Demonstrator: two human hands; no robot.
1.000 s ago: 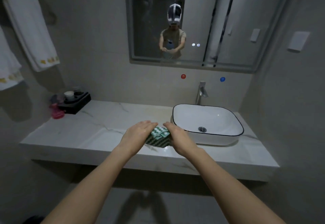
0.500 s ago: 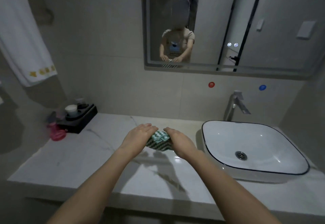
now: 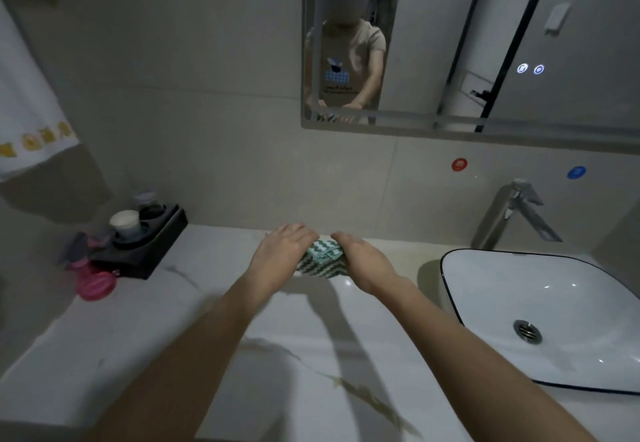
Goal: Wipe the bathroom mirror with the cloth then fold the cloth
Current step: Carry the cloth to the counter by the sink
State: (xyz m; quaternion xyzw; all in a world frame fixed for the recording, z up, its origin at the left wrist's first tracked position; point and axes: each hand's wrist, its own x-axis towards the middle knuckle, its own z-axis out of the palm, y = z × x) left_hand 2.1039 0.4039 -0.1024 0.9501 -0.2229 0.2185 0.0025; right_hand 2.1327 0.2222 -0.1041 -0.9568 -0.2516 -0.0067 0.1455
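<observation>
A small green and white striped cloth [image 3: 320,259] is folded into a compact bundle over the marble counter [image 3: 194,310], close to the back wall. My left hand [image 3: 280,251] grips its left side and my right hand [image 3: 363,261] grips its right side, fingers curled down over it. Most of the cloth is hidden between my hands. The mirror [image 3: 485,43] hangs on the wall above and reflects a person holding the cloth.
A white basin [image 3: 540,310] with a black rim stands at the right, a steel tap [image 3: 509,216] behind it. At the left sit a black tray of cups [image 3: 142,240] and a pink object [image 3: 95,284]. A white towel [image 3: 27,112] hangs far left.
I have stepped closer to the counter and both hands have carried the cloth forward toward the wall. The cloth stays bundled between them.
</observation>
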